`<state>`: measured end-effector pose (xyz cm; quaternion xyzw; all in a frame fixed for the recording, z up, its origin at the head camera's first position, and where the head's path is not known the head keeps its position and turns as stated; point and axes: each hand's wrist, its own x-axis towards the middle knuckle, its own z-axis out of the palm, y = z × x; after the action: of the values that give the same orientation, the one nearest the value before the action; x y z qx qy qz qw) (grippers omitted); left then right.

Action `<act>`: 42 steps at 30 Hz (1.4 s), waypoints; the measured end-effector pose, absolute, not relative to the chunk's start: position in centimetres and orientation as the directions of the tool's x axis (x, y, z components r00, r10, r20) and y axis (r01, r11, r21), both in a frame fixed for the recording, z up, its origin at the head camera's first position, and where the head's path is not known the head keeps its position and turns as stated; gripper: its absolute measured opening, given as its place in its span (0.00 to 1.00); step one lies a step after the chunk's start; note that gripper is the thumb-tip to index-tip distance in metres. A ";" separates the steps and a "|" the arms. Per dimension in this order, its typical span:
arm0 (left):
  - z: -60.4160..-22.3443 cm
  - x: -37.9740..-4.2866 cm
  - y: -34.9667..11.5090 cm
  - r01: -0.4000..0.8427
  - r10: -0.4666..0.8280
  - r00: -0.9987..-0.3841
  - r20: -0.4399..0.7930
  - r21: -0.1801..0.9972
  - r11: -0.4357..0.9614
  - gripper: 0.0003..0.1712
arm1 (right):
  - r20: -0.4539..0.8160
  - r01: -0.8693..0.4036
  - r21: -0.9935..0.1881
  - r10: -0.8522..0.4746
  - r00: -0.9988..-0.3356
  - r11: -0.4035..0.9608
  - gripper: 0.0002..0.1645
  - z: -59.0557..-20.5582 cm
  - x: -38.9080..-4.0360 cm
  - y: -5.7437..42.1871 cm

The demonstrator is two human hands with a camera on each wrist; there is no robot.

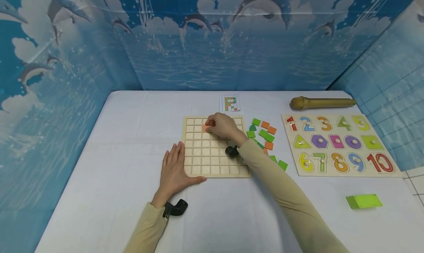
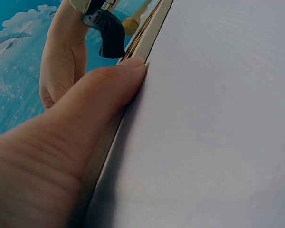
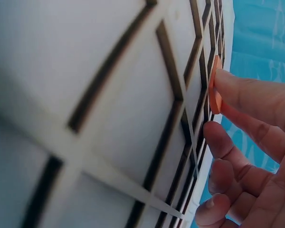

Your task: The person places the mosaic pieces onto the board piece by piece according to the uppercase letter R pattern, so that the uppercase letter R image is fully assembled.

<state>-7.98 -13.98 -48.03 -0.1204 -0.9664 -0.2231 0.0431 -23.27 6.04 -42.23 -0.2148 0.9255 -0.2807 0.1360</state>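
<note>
A wooden grid board (image 1: 197, 170) with square cells lies flat on the white table. My right hand (image 1: 222, 125) reaches over its upper part and pinches an orange square tile (image 1: 204, 128) at a cell in the second row. In the right wrist view the orange tile (image 3: 215, 85) sits between thumb and fingers, tilted against the grid, the other fingers loosely bent below. My left hand (image 1: 174, 170) rests at the board's lower left corner, fingers straight along the left edge and thumb along the front. The left wrist view has the thumb (image 2: 109, 85) pressed to the board's side.
Right of the board lie several loose green and orange tiles (image 1: 265, 133), partly behind the right forearm. A pattern card (image 1: 229, 103) is beyond the board. Farther right are a number puzzle board (image 1: 342, 146), a gold microphone (image 1: 322, 103) and a green block (image 1: 364, 201).
</note>
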 end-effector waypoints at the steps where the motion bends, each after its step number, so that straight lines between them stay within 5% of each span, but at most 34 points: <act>1: -48.0 -8.0 -14.0 0.256 0.215 -0.966 0.143 0.420 0.871 0.76 | -0.133 -0.323 -0.576 -0.476 -0.870 0.751 0.11 -42.2 -23.2 6.1; 15: -48.1 -7.9 -13.8 0.246 0.214 -0.969 0.124 0.423 0.872 0.76 | -0.167 -0.337 -0.615 -0.535 -0.828 0.713 0.17 -42.1 -22.9 7.2; 22: -48.2 -7.8 -13.6 0.264 0.216 -0.964 0.158 0.435 0.861 0.75 | -0.051 -0.429 -0.640 -0.592 -0.804 0.638 0.23 -42.2 -22.8 8.4; 34: -47.9 -7.9 -13.8 0.239 0.210 -0.971 0.114 0.433 0.869 0.77 | 0.254 -0.389 -0.644 -0.296 -0.921 0.659 0.22 -40.5 -22.7 14.0; 42: -47.8 -8.0 -14.0 0.244 0.213 -0.970 0.121 0.438 0.865 0.76 | 0.280 -0.268 -0.626 -0.110 -0.954 0.732 0.23 -40.6 -22.6 17.9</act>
<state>-7.97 -13.96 -47.81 -0.1183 -0.9651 -0.2312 0.0341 -22.62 17.85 -40.56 -0.1025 0.9238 -0.3513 -0.1126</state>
